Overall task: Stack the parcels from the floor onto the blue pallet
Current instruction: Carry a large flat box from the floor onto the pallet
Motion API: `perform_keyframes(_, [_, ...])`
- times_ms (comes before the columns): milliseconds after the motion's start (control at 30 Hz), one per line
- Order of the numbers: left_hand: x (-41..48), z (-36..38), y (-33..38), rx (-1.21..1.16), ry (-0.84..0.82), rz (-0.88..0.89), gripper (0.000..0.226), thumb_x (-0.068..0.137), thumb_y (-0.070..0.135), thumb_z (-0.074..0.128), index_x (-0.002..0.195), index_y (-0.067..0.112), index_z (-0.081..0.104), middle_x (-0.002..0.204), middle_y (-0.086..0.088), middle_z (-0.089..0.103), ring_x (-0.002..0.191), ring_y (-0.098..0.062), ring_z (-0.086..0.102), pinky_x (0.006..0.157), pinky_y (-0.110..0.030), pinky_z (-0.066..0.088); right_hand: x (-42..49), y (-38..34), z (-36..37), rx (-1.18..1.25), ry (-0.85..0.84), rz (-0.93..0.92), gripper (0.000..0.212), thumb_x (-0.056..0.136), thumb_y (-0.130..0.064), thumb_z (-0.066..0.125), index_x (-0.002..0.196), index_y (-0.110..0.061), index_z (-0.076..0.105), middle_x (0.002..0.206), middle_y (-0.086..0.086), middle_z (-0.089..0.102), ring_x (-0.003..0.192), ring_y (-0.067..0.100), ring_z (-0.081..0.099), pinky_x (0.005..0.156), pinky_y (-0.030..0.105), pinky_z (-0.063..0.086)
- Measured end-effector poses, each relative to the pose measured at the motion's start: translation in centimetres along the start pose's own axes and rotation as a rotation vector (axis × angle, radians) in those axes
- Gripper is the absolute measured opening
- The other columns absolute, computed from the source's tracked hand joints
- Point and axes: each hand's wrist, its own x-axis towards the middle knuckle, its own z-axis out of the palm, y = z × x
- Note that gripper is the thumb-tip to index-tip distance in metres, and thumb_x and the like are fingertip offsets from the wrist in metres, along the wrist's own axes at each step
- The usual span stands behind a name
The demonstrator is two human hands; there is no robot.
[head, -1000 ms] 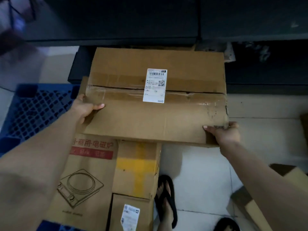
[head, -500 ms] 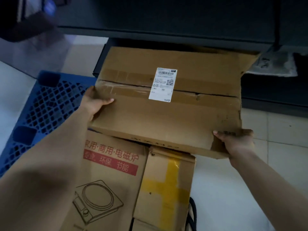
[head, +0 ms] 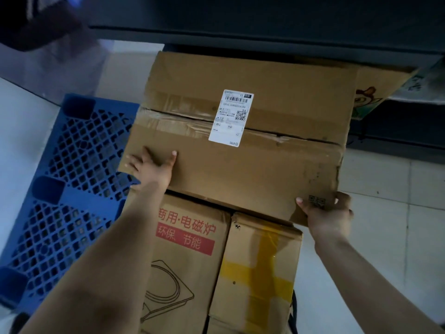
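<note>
Right beside the bare grid of the pallet (head: 67, 179), the box (head: 252, 179) looked to be down across two lower ones, the cooker box (head: 190, 256) and the taped box (head: 260, 266). Big change from half a second before: the left hand (head: 151, 167) had let go of the side edge it was wrapped round. Now it lay flat on the lid, fingers spread, near the corner closest to the grid, so that grip was apart and just pressing. The right hand (head: 325, 213) hadn't budged, its grip clamped on the corner farthest from the grid, thumb on top and fingers tucked under.

To me that read as the carry being over and the box getting squared into place. This parcel was pretty much stacked, with only the last nudge and let-go left. Couldn't tell how much of the lower boxes actually stood on the pallet, since they hid it.

The box itself was wide, flat, plain brown cardboard, kinda beat up. Clear tape ran along the centre seam, which gaped a little, and there were creases and scuffs toward the right hand's corner. A white label (head: 231, 118) with a barcode and QR code sat across the seam. That far corner overhung the taped box, so I'd watch it for tipping.
</note>
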Motion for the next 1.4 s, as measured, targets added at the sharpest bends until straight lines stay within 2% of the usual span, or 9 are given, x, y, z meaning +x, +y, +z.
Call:
perform_keyframes(200, [-3.8, 2.0, -0.3, 0.175, -0.075, 0.369, 0.105, 0.065, 0.085, 0.041, 0.151, 0.035, 0.004, 0.161, -0.001, -0.012, 0.147, -0.027, -0.014, 0.109, -0.065, -0.007, -1.4, -0.6, 0.6, 0.003, -0.093, -0.142, 0.069, 0.072, -0.033, 0.079, 0.13, -0.023, 0.043, 0.125, 0.006, 0.062, 0.11, 0.033, 0.061, 0.089, 0.043, 0.053])
perform_keyframes(367, [-5.6, 2.4, -0.7, 0.179, -0.084, 0.411, 0.108, 0.062, 0.086, 0.043, 0.15, 0.035, 0.006, 0.161, -0.004, -0.011, 0.147, -0.029, -0.014, 0.114, -0.062, -0.005, -1.2, 1.3, -1.8, 0.046, -0.455, -0.246, 0.079, 0.08, -0.017, 0.073, 0.144, -0.039, 0.033, 0.129, -0.012, 0.06, 0.118, 0.011, 0.056, 0.092, 0.025, 0.044])
perform_keyframes(467, [-6.2, 2.2, -1.0, 0.202, -0.095, 0.403, 0.11, 0.061, 0.087, 0.042, 0.15, 0.035, 0.007, 0.161, -0.003, -0.011, 0.147, -0.029, -0.013, 0.115, -0.06, -0.003, -1.5, 1.5, -1.6, 0.052, -0.508, -0.258, 0.068, 0.088, -0.024, 0.064, 0.144, -0.044, 0.03, 0.133, -0.01, 0.059, 0.119, 0.015, 0.057, 0.102, 0.035, 0.045])
perform_keyframes(600, [-6.3, 1.3, -1.1, 0.21, -0.154, 0.392, 0.11, 0.062, 0.083, 0.051, 0.151, 0.034, 0.006, 0.161, -0.002, -0.011, 0.147, -0.028, -0.013, 0.116, -0.053, 0.0, -1.9, 0.9, -0.6, 0.306, -0.561, -0.076, 0.065, 0.09, -0.023, 0.061, 0.143, -0.045, 0.03, 0.136, -0.004, 0.056, 0.122, 0.023, 0.055, 0.101, 0.052, 0.045])
perform_keyframes(833, [-8.3, 1.3, -1.6, 0.152, -0.189, 0.35, 0.108, 0.069, 0.07, 0.061, 0.152, 0.029, 0.006, 0.16, -0.006, -0.014, 0.146, -0.031, -0.017, 0.118, -0.045, 0.0, -1.4, 2.1, -1.0, 0.379, -0.515, -0.012, 0.062, 0.093, -0.01, 0.056, 0.143, -0.039, 0.034, 0.132, 0.002, 0.059, 0.103, 0.022, 0.063, 0.088, 0.051, 0.055])
perform_keyframes(1167, [-10.1, 1.8, -2.0, 0.187, -0.224, 0.295, 0.108, 0.07, 0.067, 0.062, 0.151, 0.031, 0.001, 0.16, -0.002, -0.017, 0.146, -0.031, -0.017, 0.117, -0.052, 0.003, -1.2, 2.8, -2.7, 0.223, -0.552, -0.037, 0.06, 0.096, -0.013, 0.051, 0.145, -0.04, 0.03, 0.134, 0.0, 0.058, 0.121, 0.025, 0.057, 0.1, 0.05, 0.047])
perform_keyframes(1267, [-10.7, 1.7, 0.0, 0.237, -0.226, 0.172, 0.103, 0.075, 0.058, 0.065, 0.152, 0.028, 0.005, 0.161, -0.005, -0.009, 0.147, -0.033, -0.007, 0.117, -0.055, 0.011, -0.9, 2.1, -4.0, 0.106, -0.612, -0.05, 0.057, 0.096, -0.019, 0.053, 0.146, -0.035, 0.032, 0.135, 0.001, 0.057, 0.12, 0.024, 0.056, 0.101, 0.041, 0.047])
perform_keyframes(1333, [-12.2, 2.0, 2.1, 0.23, -0.198, 0.129, 0.09, 0.08, 0.049, 0.066, 0.15, 0.023, 0.017, 0.16, -0.009, 0.011, 0.146, -0.036, 0.01, 0.115, -0.055, 0.022, -0.6, 1.5, -5.5, 0.024, -0.618, -0.024, 0.053, 0.096, -0.026, 0.053, 0.145, -0.027, 0.036, 0.136, 0.006, 0.056, 0.116, 0.026, 0.057, 0.093, 0.036, 0.049])
perform_keyframes(1400, [-14.8, 2.6, 4.3, 0.221, -0.192, 0.205, 0.074, 0.084, 0.044, 0.062, 0.145, 0.018, 0.03, 0.151, -0.012, 0.034, 0.138, -0.035, 0.032, 0.11, -0.05, 0.035, 0.0, 0.9, -7.7, -0.067, -0.621, -0.039, 0.053, 0.095, -0.029, 0.053, 0.145, -0.021, 0.037, 0.138, 0.009, 0.054, 0.117, 0.028, 0.057, 0.098, 0.038, 0.048])
